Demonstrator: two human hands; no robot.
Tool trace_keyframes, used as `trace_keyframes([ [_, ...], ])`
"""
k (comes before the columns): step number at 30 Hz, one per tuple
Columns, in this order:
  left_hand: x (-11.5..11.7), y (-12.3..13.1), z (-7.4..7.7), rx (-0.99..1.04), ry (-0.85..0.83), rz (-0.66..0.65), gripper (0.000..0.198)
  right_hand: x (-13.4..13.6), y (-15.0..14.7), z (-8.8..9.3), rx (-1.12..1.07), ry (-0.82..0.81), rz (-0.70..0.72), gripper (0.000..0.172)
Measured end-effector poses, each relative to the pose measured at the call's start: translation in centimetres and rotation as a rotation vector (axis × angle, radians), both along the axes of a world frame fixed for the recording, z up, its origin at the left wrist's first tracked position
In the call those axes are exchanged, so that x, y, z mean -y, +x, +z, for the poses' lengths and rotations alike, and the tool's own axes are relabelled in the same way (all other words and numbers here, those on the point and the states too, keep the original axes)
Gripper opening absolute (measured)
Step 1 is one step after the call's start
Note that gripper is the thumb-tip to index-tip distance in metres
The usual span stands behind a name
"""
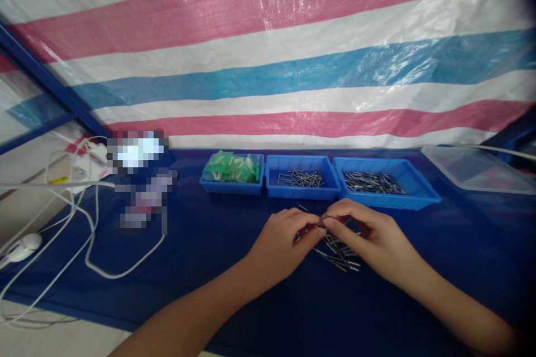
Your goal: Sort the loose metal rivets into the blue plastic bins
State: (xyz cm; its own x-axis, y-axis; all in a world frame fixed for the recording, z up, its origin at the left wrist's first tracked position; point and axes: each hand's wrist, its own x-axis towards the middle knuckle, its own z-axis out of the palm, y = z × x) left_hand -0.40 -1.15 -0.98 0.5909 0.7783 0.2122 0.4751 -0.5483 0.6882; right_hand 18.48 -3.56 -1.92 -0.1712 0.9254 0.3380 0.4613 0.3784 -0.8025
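My left hand (288, 234) and my right hand (364, 231) meet fingertip to fingertip over the blue table. Both are closed in a pinch around something small and dark, too small to name. Right below them lies a loose pile of thin metal pins (339, 254), partly hidden by the hands. Behind the hands stands a blue bin (304, 192) with short silvery pins inside. To its right, a larger blue bin (412, 201) holds darker metal pins (372, 183). On the left, a third blue bin (232, 188) contains small green plastic packets (234, 167).
At the far right lies a clear plastic lid (481, 170). White cables (113, 276) loop across the table's left side, near a white mouse (25, 247) and a blurred lit screen (138, 150). A striped plastic sheet (268, 78) hangs behind the table.
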Motion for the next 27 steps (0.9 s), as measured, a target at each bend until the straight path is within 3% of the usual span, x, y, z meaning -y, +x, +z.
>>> trace_keyframes([
  [10, 0.15, 0.24, -0.06, 0.017, -0.034, -0.013, 0.018, 0.27, -0.05, 0.02, 0.007, -0.009, 0.037, 0.01],
  [17, 0.34, 0.06, 0.08, 0.16, -0.138, 0.071, 0.019, 0.33, 0.39, 0.06, -0.016, -0.002, 0.065, 0.009],
  [27, 0.42, -0.05, 0.56, 0.21, -0.122, 0.078, 0.02, 0.03, 0.79, 0.3, 0.054, 0.019, 0.039, 0.01],
])
